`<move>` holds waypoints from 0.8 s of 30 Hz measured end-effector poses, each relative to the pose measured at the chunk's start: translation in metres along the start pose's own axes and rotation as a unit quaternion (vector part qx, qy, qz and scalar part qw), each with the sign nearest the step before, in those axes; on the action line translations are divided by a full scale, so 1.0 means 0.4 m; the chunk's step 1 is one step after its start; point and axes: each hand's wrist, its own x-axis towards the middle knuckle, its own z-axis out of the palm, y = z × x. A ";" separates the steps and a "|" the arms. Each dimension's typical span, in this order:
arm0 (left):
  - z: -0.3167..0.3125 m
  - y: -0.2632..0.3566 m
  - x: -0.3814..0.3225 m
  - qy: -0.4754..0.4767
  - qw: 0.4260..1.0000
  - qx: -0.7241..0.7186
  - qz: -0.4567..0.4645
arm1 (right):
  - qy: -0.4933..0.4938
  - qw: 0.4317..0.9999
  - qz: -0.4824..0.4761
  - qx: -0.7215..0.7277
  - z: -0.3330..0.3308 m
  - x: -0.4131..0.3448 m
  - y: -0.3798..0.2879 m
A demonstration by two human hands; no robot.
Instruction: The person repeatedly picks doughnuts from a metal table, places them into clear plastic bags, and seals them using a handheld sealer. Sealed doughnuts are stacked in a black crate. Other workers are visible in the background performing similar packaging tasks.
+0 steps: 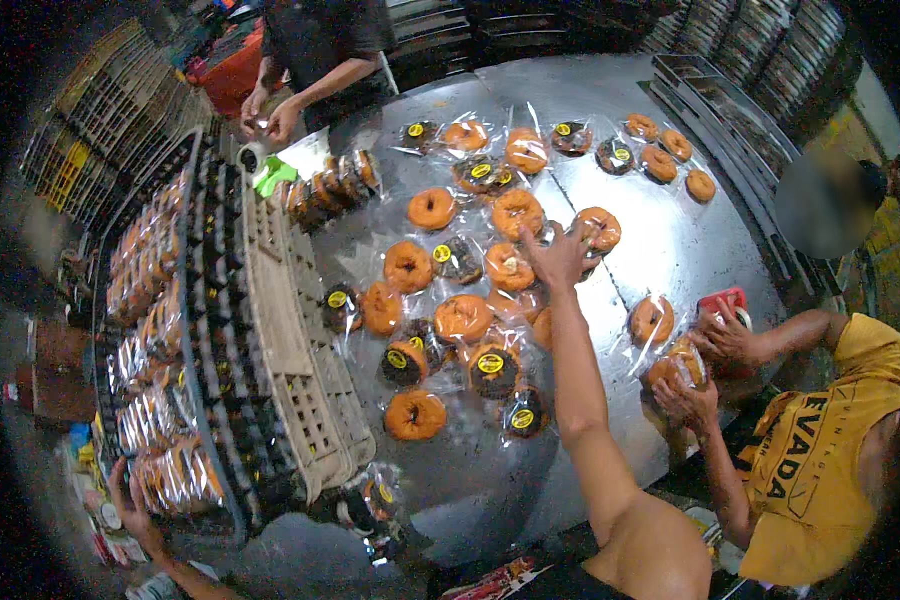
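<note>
My right hand (559, 255) reaches over the metal table (450, 502) with fingers spread, touching or just above bagged ring-shaped breads; what lies under the palm is partly hidden. A sugared-looking ring bread (510, 266) lies left of it, and another bagged ring bread (598, 229) sits at its fingertips. Dark-topped breads with round yellow stickers, such as one bagged bread (493, 364), lie among the plain ones. At the lower left, my left hand (131, 499) rests at the outer side of a crate (217, 480) filled with rows of bagged breads; its fingertips are partly hidden.
Stacked plastic crates (285, 352) stand along the table's left side. A co-worker's hands (270, 120) are at the top left beside a row of bagged breads (334, 184). Another co-worker in a yellow shirt (817, 450) handles a bagged bread (679, 364) at right. Metal trays (720, 142) lie top right.
</note>
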 end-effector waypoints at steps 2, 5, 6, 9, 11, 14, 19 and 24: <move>0.002 0.001 0.001 0.007 1.000 0.019 0.019 | 0.002 1.000 -0.020 -0.002 0.016 -0.087 -0.041; -0.005 -0.022 0.005 0.017 0.997 0.051 0.058 | -0.001 0.999 -0.048 0.021 0.029 -0.195 -0.081; -0.009 -0.029 0.006 0.021 0.996 0.058 0.070 | -0.008 0.997 -0.057 0.056 0.023 -0.223 -0.082; 0.019 0.034 0.009 0.024 0.997 0.004 0.071 | 0.059 0.975 -0.130 0.169 -0.037 -0.308 -0.087; 0.024 0.041 -0.007 0.030 0.996 -0.062 0.053 | 0.047 0.947 -0.174 0.265 -0.172 -0.449 -0.102; 0.014 0.068 -0.015 0.066 0.995 -0.036 0.071 | 0.041 0.951 -0.233 0.197 -0.221 -0.704 -0.001; 0.032 0.037 -0.002 0.097 0.986 -0.084 0.107 | -0.002 0.973 -0.224 -0.058 -0.128 -1.085 0.255; 0.041 0.080 -0.072 0.178 0.907 -0.347 0.162 | 0.060 0.991 -0.121 -0.019 -0.099 -1.152 0.259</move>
